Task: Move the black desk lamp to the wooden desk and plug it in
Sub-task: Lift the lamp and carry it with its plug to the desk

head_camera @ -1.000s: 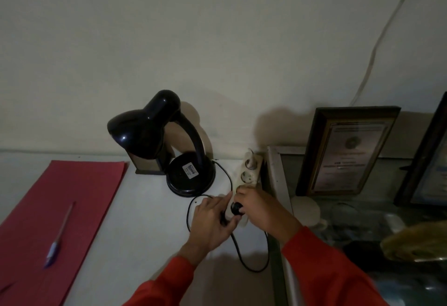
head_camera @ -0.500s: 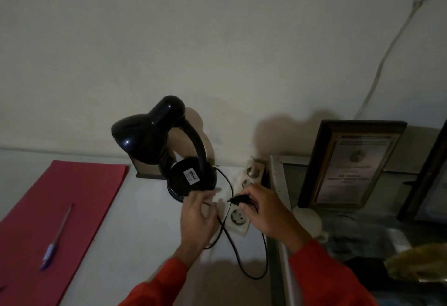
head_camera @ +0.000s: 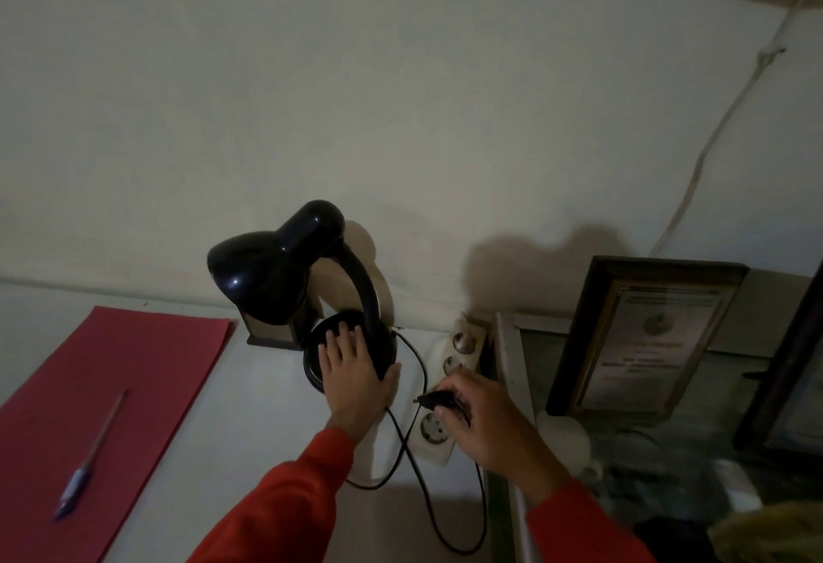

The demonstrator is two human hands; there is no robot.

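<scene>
The black desk lamp (head_camera: 285, 268) stands on a white surface (head_camera: 249, 429) against the wall, its shade pointing left. My left hand (head_camera: 352, 373) lies flat on the lamp's round base, fingers spread. My right hand (head_camera: 485, 417) pinches the lamp's black plug (head_camera: 434, 400), held free just above the white power strip (head_camera: 438, 415). The nearest socket of the strip is bare. The black cord (head_camera: 418, 469) loops from the base across the surface toward me.
A red folder (head_camera: 111, 397) with a pen (head_camera: 91, 460) on it lies at the left. A small dark frame (head_camera: 267, 333) stands behind the lamp. To the right, a glass-topped cabinet (head_camera: 507, 366) carries framed certificates (head_camera: 641, 335). A white cable (head_camera: 712, 139) runs up the wall.
My right hand has pulled the plug out of the power strip and holds it free. My left hand moved from the strip up onto the lamp base.
</scene>
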